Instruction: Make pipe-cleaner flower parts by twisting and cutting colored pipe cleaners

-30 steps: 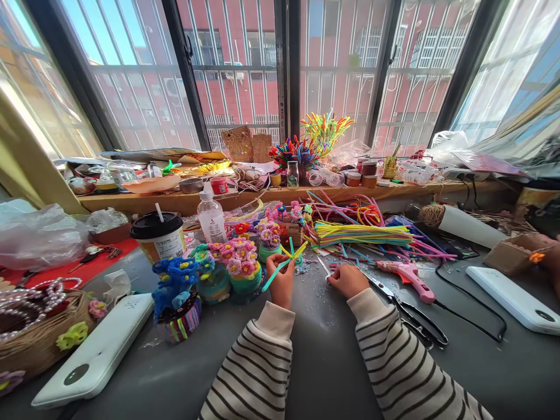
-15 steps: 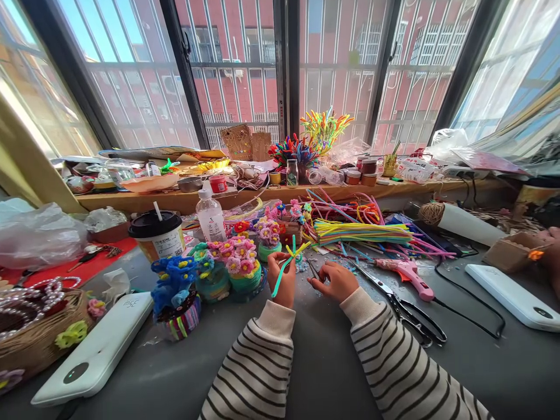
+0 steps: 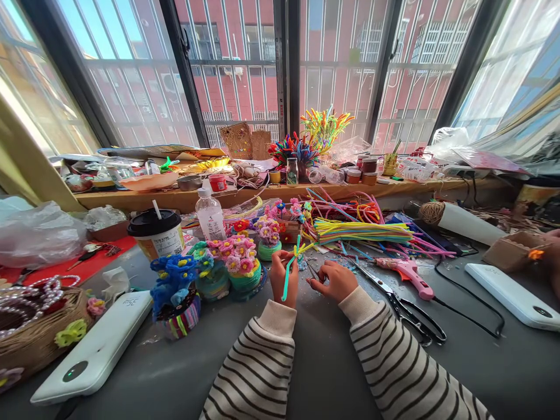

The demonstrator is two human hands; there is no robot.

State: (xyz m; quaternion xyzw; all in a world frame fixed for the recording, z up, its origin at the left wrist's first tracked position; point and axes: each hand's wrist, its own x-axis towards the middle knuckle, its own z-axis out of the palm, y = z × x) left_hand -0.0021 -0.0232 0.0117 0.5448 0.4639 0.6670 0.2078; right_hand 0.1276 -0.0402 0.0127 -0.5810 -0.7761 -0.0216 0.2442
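Note:
My left hand [image 3: 284,279] pinches a green and yellow pipe-cleaner piece [image 3: 287,274], whose green end hangs down over the fingers while yellow ends spread at the top. Just to its right, my right hand [image 3: 333,281] is closed round a small dark metal tool [image 3: 312,270], with the tool's tip pointing toward the left hand. What kind of tool it is cannot be made out. Behind the hands lies a bundle of yellow and green pipe cleaners [image 3: 363,231]. Pots of pink pipe-cleaner flowers [image 3: 240,256] stand left of my left hand.
Large scissors [image 3: 400,309] and a pink glue gun [image 3: 406,274] lie right of my right hand. On the left are blue flowers [image 3: 175,280], a lidded cup [image 3: 157,233], a bottle [image 3: 210,216] and a white power bank [image 3: 94,350]. Another person's hand [image 3: 552,251] shows at the right edge.
My left hand has shifted slightly to the right with the pipe-cleaner piece, whose green end now hangs more upright. The right hand and its tool have barely moved.

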